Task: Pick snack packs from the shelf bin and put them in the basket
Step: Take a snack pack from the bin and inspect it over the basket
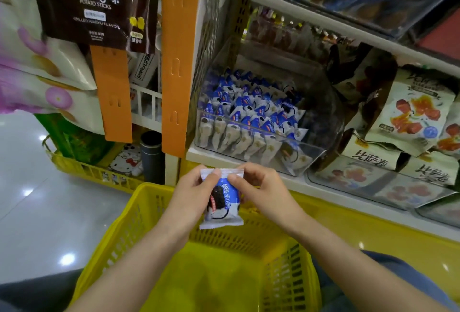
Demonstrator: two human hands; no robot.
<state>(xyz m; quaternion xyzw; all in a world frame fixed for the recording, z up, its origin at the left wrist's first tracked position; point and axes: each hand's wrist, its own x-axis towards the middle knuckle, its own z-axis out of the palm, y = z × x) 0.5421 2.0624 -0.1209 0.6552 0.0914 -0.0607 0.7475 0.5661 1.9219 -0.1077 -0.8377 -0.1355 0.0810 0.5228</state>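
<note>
Left hand: my left hand [191, 187] grips the snack pack [224, 202] along its left edge, thumb across the front.
Right hand: my right hand [258, 184] pinches its top edge, just beside my left thumb.
Forearms: my left forearm [139, 257] and right forearm [336, 254] are bare, angling inward.

Held upright, a blue-and-white snack pack [222, 199] hangs over the far rim of the yellow mesh basket [139, 214]. Just beyond it, the clear shelf bin [321, 137] holds rows of matching packs [249, 110].
</note>
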